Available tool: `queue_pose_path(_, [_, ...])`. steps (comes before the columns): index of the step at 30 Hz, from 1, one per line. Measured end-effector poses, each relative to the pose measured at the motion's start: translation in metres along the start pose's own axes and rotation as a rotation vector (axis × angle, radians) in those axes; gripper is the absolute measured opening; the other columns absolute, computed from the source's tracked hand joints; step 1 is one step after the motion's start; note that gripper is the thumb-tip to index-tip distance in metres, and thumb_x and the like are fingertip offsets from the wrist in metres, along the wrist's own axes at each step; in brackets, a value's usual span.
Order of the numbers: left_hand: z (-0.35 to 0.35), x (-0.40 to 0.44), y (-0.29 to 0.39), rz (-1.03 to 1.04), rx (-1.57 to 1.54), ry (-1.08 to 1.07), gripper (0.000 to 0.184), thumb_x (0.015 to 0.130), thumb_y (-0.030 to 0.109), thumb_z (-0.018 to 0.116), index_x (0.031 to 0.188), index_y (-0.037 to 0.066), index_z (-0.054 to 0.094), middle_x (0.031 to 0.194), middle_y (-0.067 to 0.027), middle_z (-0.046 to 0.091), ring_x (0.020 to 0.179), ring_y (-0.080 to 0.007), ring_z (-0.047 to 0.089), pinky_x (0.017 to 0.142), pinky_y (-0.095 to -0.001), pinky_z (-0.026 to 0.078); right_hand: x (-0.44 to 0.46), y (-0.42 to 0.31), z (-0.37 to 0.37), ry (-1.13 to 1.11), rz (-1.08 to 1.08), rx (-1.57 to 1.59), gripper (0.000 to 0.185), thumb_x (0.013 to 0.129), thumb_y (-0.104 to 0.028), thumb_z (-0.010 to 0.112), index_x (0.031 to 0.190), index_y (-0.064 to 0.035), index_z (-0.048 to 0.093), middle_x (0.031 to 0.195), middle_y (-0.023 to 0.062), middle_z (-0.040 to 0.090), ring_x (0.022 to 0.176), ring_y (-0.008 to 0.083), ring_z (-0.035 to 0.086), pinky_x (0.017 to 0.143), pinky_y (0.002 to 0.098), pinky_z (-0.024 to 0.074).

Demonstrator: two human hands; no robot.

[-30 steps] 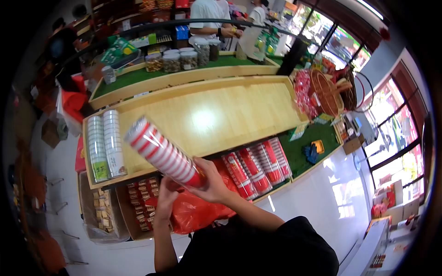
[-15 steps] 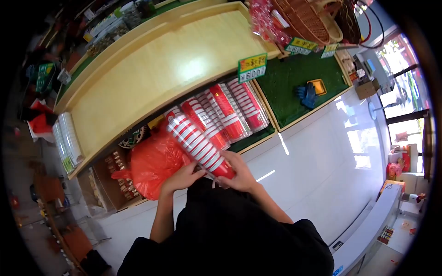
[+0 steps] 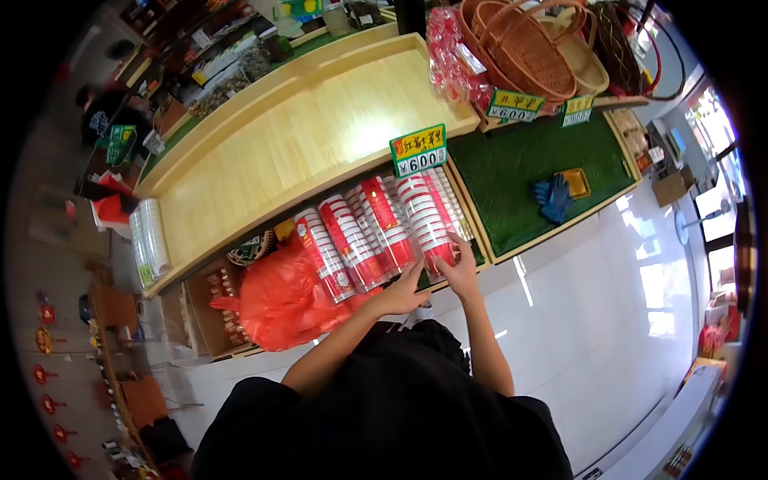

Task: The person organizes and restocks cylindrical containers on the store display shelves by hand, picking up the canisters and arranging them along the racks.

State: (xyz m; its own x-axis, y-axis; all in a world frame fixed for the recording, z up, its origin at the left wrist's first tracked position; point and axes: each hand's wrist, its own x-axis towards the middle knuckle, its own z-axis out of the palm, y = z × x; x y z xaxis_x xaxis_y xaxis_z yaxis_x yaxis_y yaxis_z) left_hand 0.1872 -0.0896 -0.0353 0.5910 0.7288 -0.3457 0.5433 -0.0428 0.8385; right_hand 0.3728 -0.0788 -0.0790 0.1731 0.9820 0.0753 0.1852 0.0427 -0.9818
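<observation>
A plastic-wrapped stack of red and white paper cups [image 3: 425,214] lies at a slant over the right part of the lower shelf. My right hand [image 3: 459,270] grips its near end from the right, fingers curled over the wrapping. On the other side of that end is my left hand [image 3: 400,294], thumb and fingers against it; its fingertips are partly hidden. More wrapped stacks of paper cups [image 3: 350,244] lie side by side to the left, close to my left fingers. A white-and-red stack end shows behind the held one.
A red plastic bag [image 3: 284,296] bulges out left of the cups, beside a cardboard box [image 3: 210,312]. Above is a wooden display shelf [image 3: 304,120] with a price sign [image 3: 419,150] at its edge. Blue gloves [image 3: 552,198] and a yellow tray [image 3: 575,183] lie on green matting.
Both hands have carried the stack of paper cups forward and right, from above the left stacks to the right end of the row. The view has shifted slightly.
</observation>
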Motion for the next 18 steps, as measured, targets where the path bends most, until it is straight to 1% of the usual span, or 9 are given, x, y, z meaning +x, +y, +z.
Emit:
queue_pose_path(1, [-0.002,0.004,-0.002,-0.005,0.003,-0.025,0.085,0.089,0.029,0.061,0.147,-0.003,0.009,0.147,-0.0263,0.022,0.136,-0.0339,0.031,0.111,-0.0362,0.028,0.01,0.002,0.001,-0.036,-0.05,-0.128,0.063,0.068,-0.016,0.076,0.124,0.0011,0.052,0.115,0.0166,0.057,0.106,0.0295,0.055,0.092,0.0377,0.0449])
queue_pose_path(2, [-0.005,0.006,0.001,-0.015,-0.023,-0.034,0.076,0.086,0.028,0.059,0.143,-0.006,0.022,0.146,-0.0255,0.02,0.134,-0.0399,0.031,0.11,-0.038,0.03,0.018,0.004,0.004,-0.068,-0.056,-0.146,0.064,0.065,-0.017,0.078,0.122,0.0006,0.053,0.116,0.0173,0.057,0.109,0.034,0.053,0.097,0.0394,0.0407])
queue_pose_path(5, [-0.007,0.007,-0.01,0.105,0.084,0.032,0.065,0.088,0.026,0.056,0.141,-0.001,0.031,0.145,-0.0225,0.024,0.13,-0.0388,0.037,0.107,-0.0389,0.034,0.034,0.019,0.01,-0.093,-0.161,-0.28,0.067,0.064,-0.012,0.078,0.124,-0.0001,0.05,0.121,0.0168,0.054,0.109,0.033,0.052,0.097,0.0393,0.0412])
queue_pose_path(6, [-0.013,-0.003,0.0,0.02,-0.067,0.071,0.056,0.089,0.022,0.054,0.139,0.003,0.037,0.144,-0.0201,0.026,0.125,-0.0361,0.044,0.102,-0.0387,0.04,0.035,0.017,0.01,-0.113,-0.09,-0.202,0.066,0.065,-0.01,0.077,0.124,-0.0002,0.05,0.121,0.0163,0.053,0.11,0.0322,0.051,0.097,0.0397,0.0406])
queue_pose_path(9, [-0.026,-0.022,-0.027,0.013,-0.33,0.336,0.052,0.087,0.018,0.058,0.134,0.002,0.042,0.138,-0.019,0.033,0.117,-0.0295,0.05,0.093,-0.0367,0.045,0.038,0.023,0.012,-0.129,0.017,-0.095,0.063,0.065,-0.006,0.075,0.123,-0.0002,0.05,0.12,0.0157,0.052,0.111,0.0306,0.05,0.099,0.0406,0.0389])
queue_pose_path(11, [-0.056,-0.054,-0.04,0.027,-0.137,0.566,0.044,0.087,0.016,0.059,0.127,0.0,0.048,0.118,-0.018,0.047,0.101,-0.0287,0.051,0.09,-0.0351,0.044,0.033,0.004,0.014,-0.069,-0.045,-0.293,0.056,0.068,-0.004,0.069,0.122,0.0003,0.052,0.119,0.0166,0.052,0.111,0.031,0.05,0.099,0.0412,0.0381])
queue_pose_path(13, [-0.087,-0.1,-0.041,-0.111,-0.36,0.768,0.047,0.088,0.014,0.059,0.13,0.0,0.045,0.121,-0.0195,0.046,0.109,-0.029,0.05,0.092,-0.0356,0.044,0.027,0.015,0.016,0.034,-0.074,-0.395,0.048,0.076,-0.004,0.065,0.122,0.0001,0.053,0.116,0.0147,0.051,0.108,0.0275,0.051,0.094,0.0379,0.0414])
queue_pose_path(15, [-0.112,-0.141,-0.071,-0.106,-0.411,1.006,0.059,0.088,0.015,0.06,0.139,0.001,0.034,0.134,-0.0203,0.039,0.122,-0.0293,0.044,0.1,-0.0365,0.041,0.018,0.001,0.021,0.075,-0.097,-0.437,0.043,0.079,-0.003,0.06,0.121,0.0013,0.053,0.113,0.0147,0.051,0.105,0.0274,0.051,0.093,0.0376,0.0417])
queue_pose_path(18, [-0.154,-0.212,-0.107,-0.223,-0.05,1.291,0.062,0.088,0.016,0.059,0.141,0.002,0.029,0.138,-0.0226,0.035,0.132,-0.0367,0.033,0.11,-0.0398,0.028,0.011,-0.005,0.029,0.119,-0.231,-0.355,0.036,0.08,-0.002,0.058,0.115,0.0035,0.054,0.109,0.0144,0.053,0.101,0.0249,0.052,0.09,0.0357,0.0429])
